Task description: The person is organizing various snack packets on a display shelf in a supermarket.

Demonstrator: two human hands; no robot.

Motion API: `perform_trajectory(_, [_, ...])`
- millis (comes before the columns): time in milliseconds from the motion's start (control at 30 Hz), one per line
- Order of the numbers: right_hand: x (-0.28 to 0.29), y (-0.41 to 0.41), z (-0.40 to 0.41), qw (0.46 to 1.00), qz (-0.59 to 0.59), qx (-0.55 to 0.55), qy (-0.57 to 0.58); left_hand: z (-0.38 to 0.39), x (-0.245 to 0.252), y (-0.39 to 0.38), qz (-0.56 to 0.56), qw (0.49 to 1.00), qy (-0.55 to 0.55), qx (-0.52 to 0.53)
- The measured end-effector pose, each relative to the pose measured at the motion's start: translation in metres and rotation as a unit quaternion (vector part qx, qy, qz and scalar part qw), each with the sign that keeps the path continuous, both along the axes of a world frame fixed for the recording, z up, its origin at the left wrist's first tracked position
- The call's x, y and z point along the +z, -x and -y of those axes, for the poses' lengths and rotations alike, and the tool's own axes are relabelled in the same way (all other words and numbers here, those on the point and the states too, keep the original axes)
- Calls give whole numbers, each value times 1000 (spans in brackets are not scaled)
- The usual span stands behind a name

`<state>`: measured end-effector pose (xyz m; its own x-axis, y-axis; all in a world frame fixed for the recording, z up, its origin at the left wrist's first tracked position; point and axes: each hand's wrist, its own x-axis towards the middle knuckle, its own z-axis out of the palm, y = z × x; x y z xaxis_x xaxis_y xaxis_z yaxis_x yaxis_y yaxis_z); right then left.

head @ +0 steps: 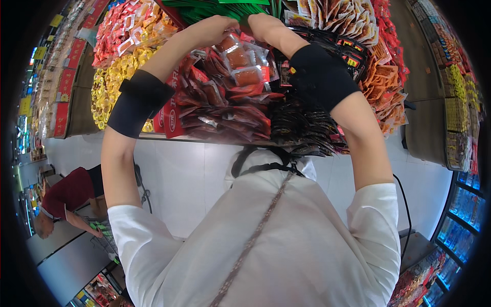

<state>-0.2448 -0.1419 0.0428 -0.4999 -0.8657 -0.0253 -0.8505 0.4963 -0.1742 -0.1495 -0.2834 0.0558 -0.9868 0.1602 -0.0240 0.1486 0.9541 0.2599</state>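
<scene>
My left hand (218, 30) reaches to the far side of a heap of red snack packets (226, 96). Its fingers are bent down beside clear-fronted packets with brown-orange pieces (238, 57). A short gap away, my right hand (264, 27) rests at the same far edge, above the red heap. The fingers of both hands are mostly hidden, so what they hold cannot be told. Just beyond them are green packets (226, 11) in a stack. Black packets (303, 119) stand in rows right of the red ones, below my right forearm.
Yellow-wrapped pieces (119, 80) and pink-red packets (122, 34) fill the bin's left. Orange packets (383, 84) line its right. A red printed divider (170, 115) separates sections. Shelves (425, 115) stand right. Behind on the left, a person in dark red (71, 195) bends over a wire basket (103, 240).
</scene>
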Motion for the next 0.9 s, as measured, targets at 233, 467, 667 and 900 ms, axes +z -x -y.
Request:
perform_trajectory(233, [48, -19, -49, 980, 44, 31, 192, 11, -2, -14, -63, 992, 102, -25])
perform_trajectory(467, [50, -44, -107, 977, 123, 8, 172, 2, -13, -12, 12, 991, 74, 113])
perform_trajectory(667, [37, -50, -122, 973, 158, -17, 165, -8, -22, -9, -44, 976, 74, 200])
perform_trajectory(900, [34, -59, -124, 955, 238, -25, 173, -11, -1, -18, -9, 968, -23, 249])
